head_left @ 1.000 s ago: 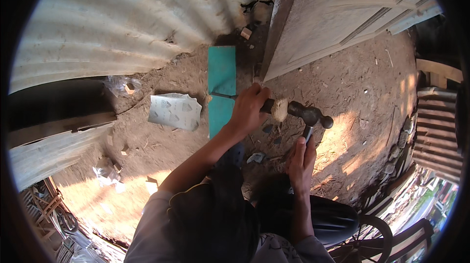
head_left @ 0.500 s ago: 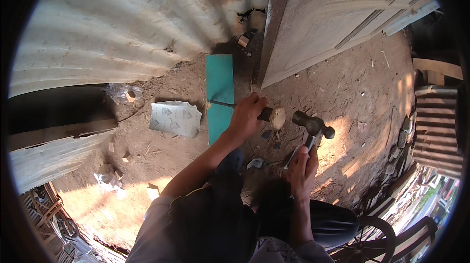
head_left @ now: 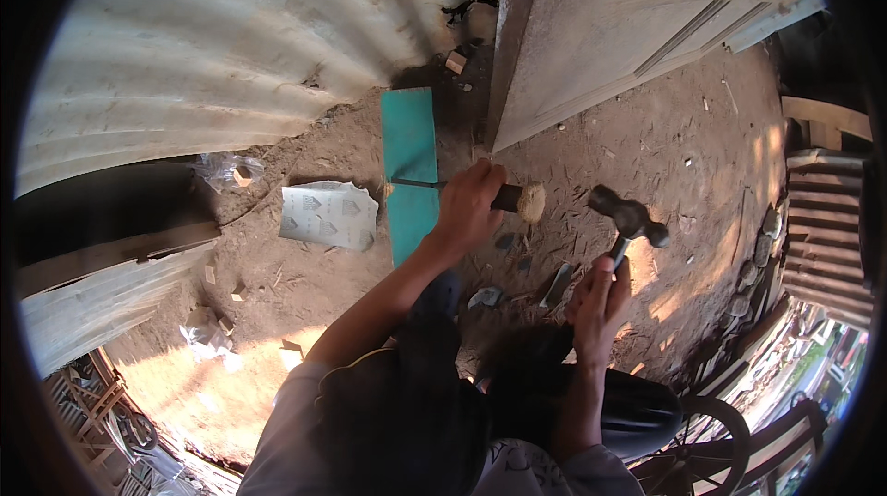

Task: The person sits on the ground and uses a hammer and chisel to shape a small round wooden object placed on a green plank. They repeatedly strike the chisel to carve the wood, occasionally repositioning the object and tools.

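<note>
My left hand (head_left: pixel 465 211) is wrapped around the dark handle of a chisel (head_left: pixel 509 199), whose struck end is pale and frayed. The chisel lies nearly level, its thin blade pointing left across a green board (head_left: pixel 409 131); the tip is near the board's left edge. My right hand (head_left: pixel 599 304) grips the shaft of a ball-peen hammer (head_left: pixel 630 218). The hammer's head is to the right of the chisel's frayed end, with a gap between them. Beyond my knees the green board extends away from me, its near end beside my dark trouser leg.
A curled pale printed sheet (head_left: pixel 328 215) lies left of the board on the dirt floor. Corrugated metal (head_left: pixel 231 62) rises far left, and a wooden panelled door (head_left: pixel 628 43) stands far right. Small wood blocks (head_left: pixel 455 62) are scattered about. A spoked wheel (head_left: pixel 716 441) is at lower right.
The hammer has moved right, away from the chisel's end, with my right hand. My left hand still holds the chisel over the board. The view has shifted slightly.
</note>
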A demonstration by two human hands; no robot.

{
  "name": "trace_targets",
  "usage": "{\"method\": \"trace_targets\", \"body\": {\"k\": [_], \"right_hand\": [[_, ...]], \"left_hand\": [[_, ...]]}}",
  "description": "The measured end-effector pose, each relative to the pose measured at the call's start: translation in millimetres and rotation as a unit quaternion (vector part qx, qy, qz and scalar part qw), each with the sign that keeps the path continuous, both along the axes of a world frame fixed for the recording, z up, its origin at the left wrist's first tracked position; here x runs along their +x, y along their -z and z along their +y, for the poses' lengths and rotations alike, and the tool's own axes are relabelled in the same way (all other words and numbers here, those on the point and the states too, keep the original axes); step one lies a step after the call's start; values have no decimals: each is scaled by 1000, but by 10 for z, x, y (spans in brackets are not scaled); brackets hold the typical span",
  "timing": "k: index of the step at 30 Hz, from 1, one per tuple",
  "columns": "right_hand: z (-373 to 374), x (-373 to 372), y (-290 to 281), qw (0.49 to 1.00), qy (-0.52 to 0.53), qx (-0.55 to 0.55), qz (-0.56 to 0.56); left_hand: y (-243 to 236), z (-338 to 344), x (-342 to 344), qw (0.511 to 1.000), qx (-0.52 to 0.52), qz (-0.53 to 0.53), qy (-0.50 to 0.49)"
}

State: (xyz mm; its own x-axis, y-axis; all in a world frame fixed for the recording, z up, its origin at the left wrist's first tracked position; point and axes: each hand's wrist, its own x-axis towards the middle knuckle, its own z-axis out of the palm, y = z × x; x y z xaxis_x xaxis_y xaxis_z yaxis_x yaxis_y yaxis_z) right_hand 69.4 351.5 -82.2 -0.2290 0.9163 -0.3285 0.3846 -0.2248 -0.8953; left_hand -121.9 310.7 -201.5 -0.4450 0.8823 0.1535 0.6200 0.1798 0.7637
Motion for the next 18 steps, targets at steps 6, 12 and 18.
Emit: {"method": "trace_targets", "body": {"k": [6,12,18], "right_hand": [[134,-57,38,960,217,90,152],[-7,28,451,995,26,-100,14],[218,-115,194,981,176,-9,82]], "left_hand": [[-41,99,-33,1000,21,-4,-9],[146,134,-20,999,20,25,10],[160,96,53,998,-17,47,24]]}}
